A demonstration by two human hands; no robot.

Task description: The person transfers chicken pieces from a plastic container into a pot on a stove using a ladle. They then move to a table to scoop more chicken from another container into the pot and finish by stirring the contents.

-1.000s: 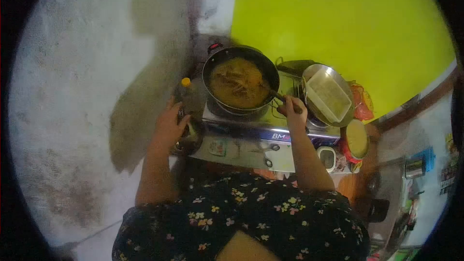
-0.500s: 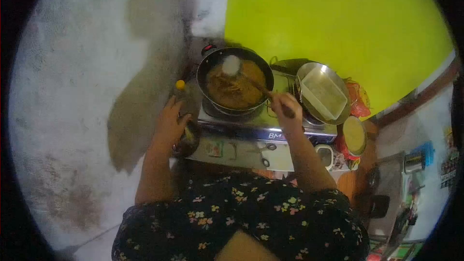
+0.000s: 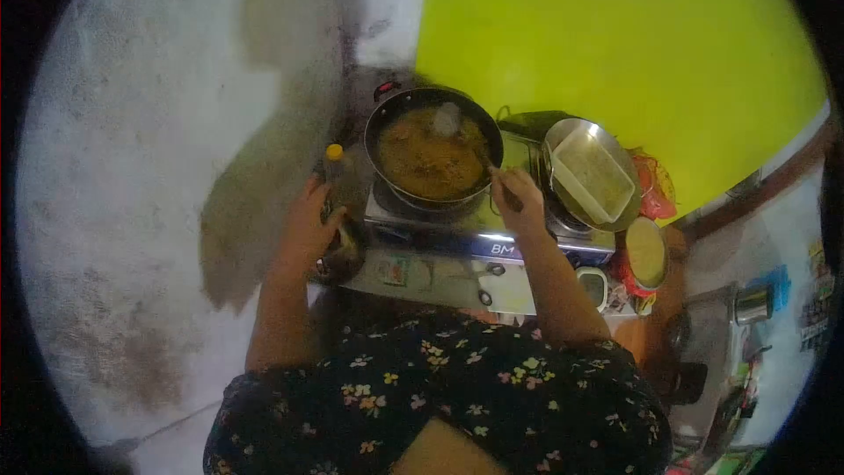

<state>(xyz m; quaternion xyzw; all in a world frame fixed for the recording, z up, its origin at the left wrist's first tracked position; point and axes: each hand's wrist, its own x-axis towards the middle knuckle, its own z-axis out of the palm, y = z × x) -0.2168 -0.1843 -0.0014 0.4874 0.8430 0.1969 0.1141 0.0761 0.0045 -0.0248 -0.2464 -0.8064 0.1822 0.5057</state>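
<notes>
My right hand [image 3: 520, 202] is closed around the brown handle of a spatula [image 3: 489, 161] at the right rim of a black wok [image 3: 373, 142]. The spatula's working end dips into brown, saucy food [image 3: 431, 163], where it is hidden. A pale, bright patch shows over the far part of the food. To the left, my left hand [image 3: 308, 224] has its fingers spread, beside a bottle with a yellow cap [image 3: 334, 152]. Just under the thumb side of this hand is a dark, rounded container [image 3: 345, 255].
The wok sits on the left burner of a stove [image 3: 422, 233]. On the right burner, a metal pan [image 3: 587, 126] holds a white rectangular tray [image 3: 607, 204]. Scissors [image 3: 486, 296], a small packet [image 3: 393, 272] and a round tub [image 3: 647, 252] lie nearby. Walls stand left and behind.
My right hand has drawn the spatula toward the wok's right rim, so less of its handle shows over the food. My left hand keeps its place by the bottle. The view has shifted slightly.
</notes>
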